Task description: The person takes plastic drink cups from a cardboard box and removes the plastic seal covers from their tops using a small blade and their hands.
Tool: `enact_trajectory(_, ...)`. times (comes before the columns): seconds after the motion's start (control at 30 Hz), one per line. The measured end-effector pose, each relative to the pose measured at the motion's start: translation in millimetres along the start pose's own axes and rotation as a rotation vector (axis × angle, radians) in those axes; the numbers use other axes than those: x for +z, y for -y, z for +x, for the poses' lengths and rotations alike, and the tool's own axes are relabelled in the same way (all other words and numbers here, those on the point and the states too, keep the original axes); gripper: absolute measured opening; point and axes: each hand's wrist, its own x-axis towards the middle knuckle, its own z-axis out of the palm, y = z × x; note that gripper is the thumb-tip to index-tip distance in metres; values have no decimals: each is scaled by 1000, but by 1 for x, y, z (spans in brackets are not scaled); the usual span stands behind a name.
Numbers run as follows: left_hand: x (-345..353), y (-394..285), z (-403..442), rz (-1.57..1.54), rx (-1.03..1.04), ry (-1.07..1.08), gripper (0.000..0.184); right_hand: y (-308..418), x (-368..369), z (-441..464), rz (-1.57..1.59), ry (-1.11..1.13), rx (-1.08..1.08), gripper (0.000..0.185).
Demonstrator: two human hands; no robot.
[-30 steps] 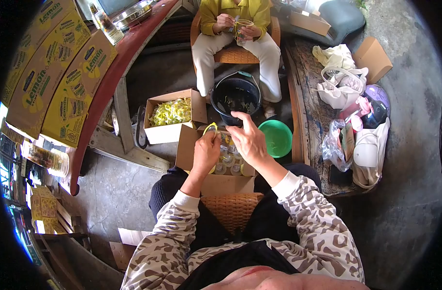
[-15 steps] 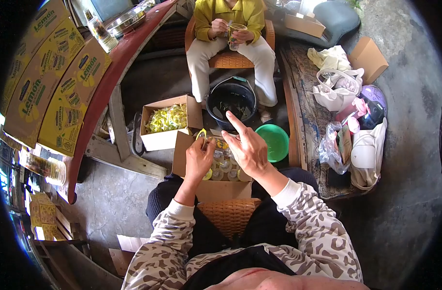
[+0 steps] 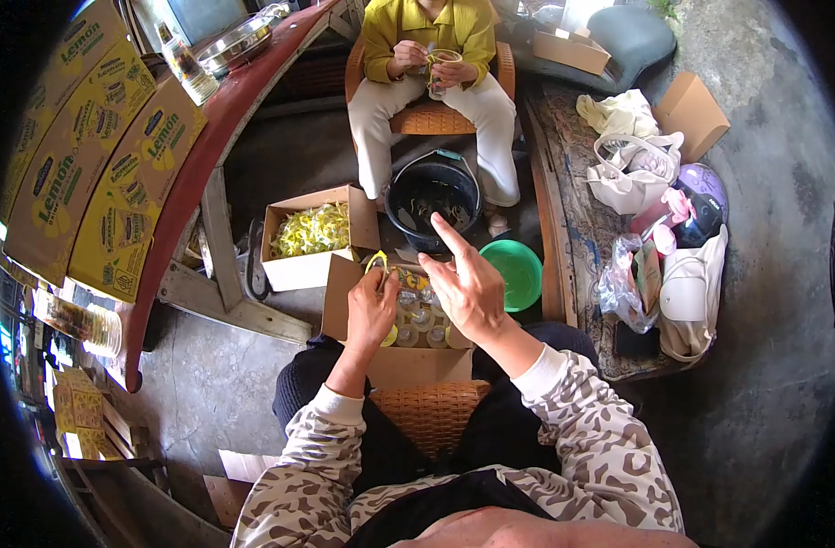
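Observation:
My left hand (image 3: 372,310) is closed, with a thin yellow strip (image 3: 378,260) curling up from between thumb and fingers. My right hand (image 3: 475,288) is raised beside it, index finger stretched out and the others partly bent; I see nothing in it. Below both hands stands an open cardboard box (image 3: 417,367) holding several clear cups (image 3: 422,320) with round lids. To the left, another carton (image 3: 312,272) is heaped with yellow and white strips (image 3: 312,228).
A black bucket (image 3: 395,208) and a green basin (image 3: 520,274) stand ahead. Opposite, a seated person (image 3: 436,55) holds a clear cup. Lemon-printed cartons (image 3: 134,196) are stacked at left on a red-edged table (image 3: 184,169). Bags (image 3: 696,292) and a helmet (image 3: 710,205) lie on the right bench.
The view has shifted slightly. My hands keep nearly the same pose, the left still with the yellow strip. A yellow strip now shows at the other person's cup.

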Motion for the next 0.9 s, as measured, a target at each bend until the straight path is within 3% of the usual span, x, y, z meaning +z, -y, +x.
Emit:
enact_trajectory(0.47, 2, 5, -1, 42, 76, -14, 30, 3, -4, 0, 56, 67, 11, 28)
enact_trajectory(0.7, -1, 0, -2, 91, 75, 17, 26, 3, -2, -3, 81, 129, 99, 22)
enact_trajectory(0.77, -1, 1, -2, 127, 58, 42, 25, 3, -3, -3, 99, 179, 233, 21)
enact_trajectory(0.9, -1, -5, -3, 98, 98, 36, 22, -3, 4, -7, 96, 191, 202, 16)
